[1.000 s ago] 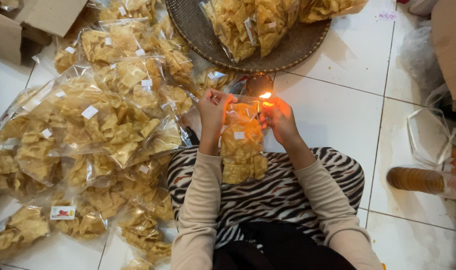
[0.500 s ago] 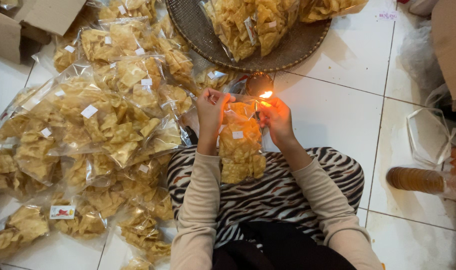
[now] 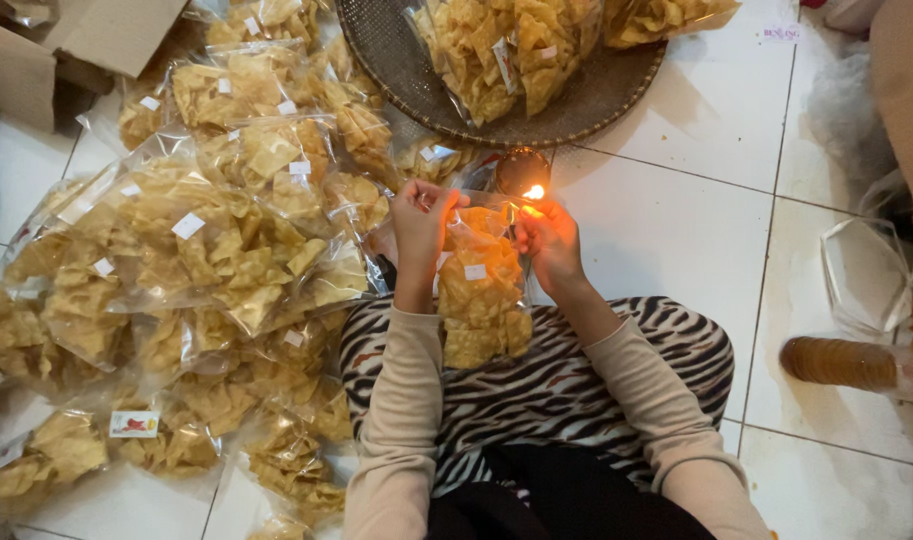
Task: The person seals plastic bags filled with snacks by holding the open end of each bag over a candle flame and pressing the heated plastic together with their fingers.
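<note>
The fingers of the left hand [image 3: 421,212] were pinched shut on the upper left corner of a clear bag of chips [image 3: 481,290], and the fingers of the right hand [image 3: 548,238] were closed on its upper right corner, so the bag hung between the two hands with its top edge drawn up beside a small flame [image 3: 534,192]. The flame burned at a small lamp [image 3: 523,172] standing on the white tiled floor [image 3: 676,240], just ahead of the hands. The bag held pale yellow fried chips and bore a small white label; its lower part rested over the person's zebra-striped lap [image 3: 576,390], and both forearms came up from there in beige sleeves. To the left lay a broad heap of filled chip bags [image 3: 206,250] spread across the floor, with a cardboard box [image 3: 76,40] at the top left corner. Beyond the lamp sat a round woven tray [image 3: 596,100] carrying more packed bags. At the right, well apart from the hands, lay an empty clear plastic bag [image 3: 866,275] and a brown cylinder [image 3: 841,362] on its side
</note>
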